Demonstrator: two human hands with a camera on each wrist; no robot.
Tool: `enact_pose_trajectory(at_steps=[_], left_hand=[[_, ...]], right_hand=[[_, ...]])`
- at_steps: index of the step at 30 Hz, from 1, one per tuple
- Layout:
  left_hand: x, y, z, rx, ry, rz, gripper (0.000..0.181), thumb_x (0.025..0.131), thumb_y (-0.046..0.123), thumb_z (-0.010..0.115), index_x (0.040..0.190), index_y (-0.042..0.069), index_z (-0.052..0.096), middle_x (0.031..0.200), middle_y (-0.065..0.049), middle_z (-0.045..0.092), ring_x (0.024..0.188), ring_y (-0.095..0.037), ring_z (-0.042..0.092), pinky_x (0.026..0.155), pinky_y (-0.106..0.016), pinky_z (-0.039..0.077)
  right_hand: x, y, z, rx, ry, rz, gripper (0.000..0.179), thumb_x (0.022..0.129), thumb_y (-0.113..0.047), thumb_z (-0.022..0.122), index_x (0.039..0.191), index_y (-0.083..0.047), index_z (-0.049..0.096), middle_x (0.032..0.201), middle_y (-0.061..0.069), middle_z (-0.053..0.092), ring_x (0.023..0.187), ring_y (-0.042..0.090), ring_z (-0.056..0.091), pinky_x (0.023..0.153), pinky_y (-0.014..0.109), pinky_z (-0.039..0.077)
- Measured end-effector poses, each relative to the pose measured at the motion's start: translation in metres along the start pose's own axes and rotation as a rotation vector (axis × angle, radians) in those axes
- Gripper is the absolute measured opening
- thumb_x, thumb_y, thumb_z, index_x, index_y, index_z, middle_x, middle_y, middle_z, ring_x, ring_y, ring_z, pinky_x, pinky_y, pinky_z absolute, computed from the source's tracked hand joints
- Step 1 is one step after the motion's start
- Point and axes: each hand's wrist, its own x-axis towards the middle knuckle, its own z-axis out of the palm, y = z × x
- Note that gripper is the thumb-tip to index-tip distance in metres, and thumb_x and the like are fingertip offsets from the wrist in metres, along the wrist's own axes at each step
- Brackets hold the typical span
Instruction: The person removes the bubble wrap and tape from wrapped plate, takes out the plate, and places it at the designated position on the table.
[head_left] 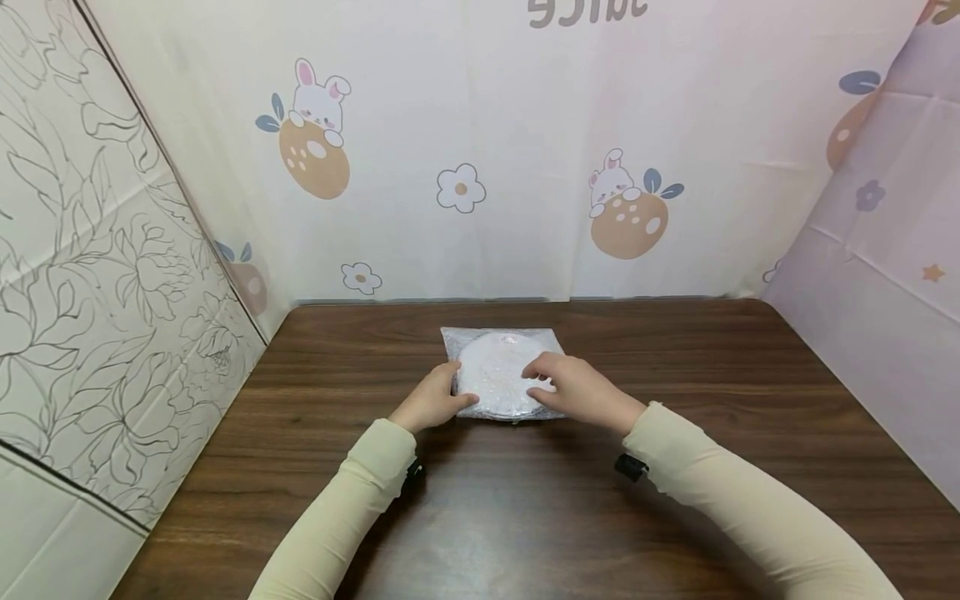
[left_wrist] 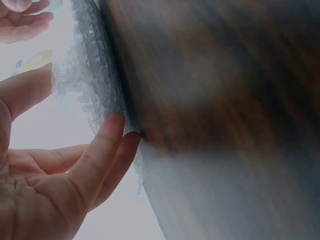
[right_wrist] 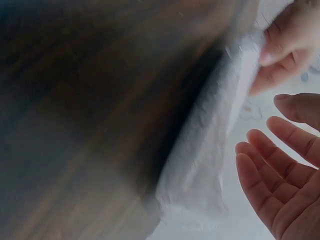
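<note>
A round, flat white item in a clear bubble-wrap pouch is at the middle of the table, near its back half. My left hand holds the left edge of this package, thumb over its near left side. In the left wrist view, fingertips of that hand meet the bubble wrap along its edge. My right hand hovers over the package's right side with fingers spread and loosely bent. The right wrist view shows these fingers apart from the wrap, holding nothing.
Behind the table hangs a pale curtain printed with rabbits and flowers. A white panel with line-drawn flowers stands along the left, and another pale curtain along the right. Dark wood extends around the package.
</note>
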Motion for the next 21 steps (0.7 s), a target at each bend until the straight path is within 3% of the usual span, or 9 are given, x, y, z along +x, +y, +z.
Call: enact_pose_trajectory(at_steps=[11,21], left_hand=[[-0.002,0.002,-0.001,0.028,-0.005,-0.006,0.071,0.092,0.023,0.068,0.145,-0.011,0.035,0.151,-0.029,0.038,0.142,-0.038,0.036,0.117,-0.049,0.032],[0.000,0.002,-0.001,0.045,-0.018,-0.012,0.072,0.093,0.024,0.068,0.147,-0.009,0.034,0.152,-0.027,0.036,0.144,-0.037,0.033,0.118,-0.049,0.031]], right_hand=[[-0.002,-0.014,0.019,-0.142,-0.064,-0.156,0.014,0.086,-0.016,0.074,0.099,-0.010,0.070,0.095,0.001,0.066,0.086,0.015,0.063,0.075,0.031,0.055],[-0.003,-0.015,0.028,-0.268,-0.071,-0.253,0.022,0.079,-0.016,0.082,0.091,-0.013,0.064,0.088,-0.001,0.058,0.081,0.017,0.059,0.070,0.030,0.053]])
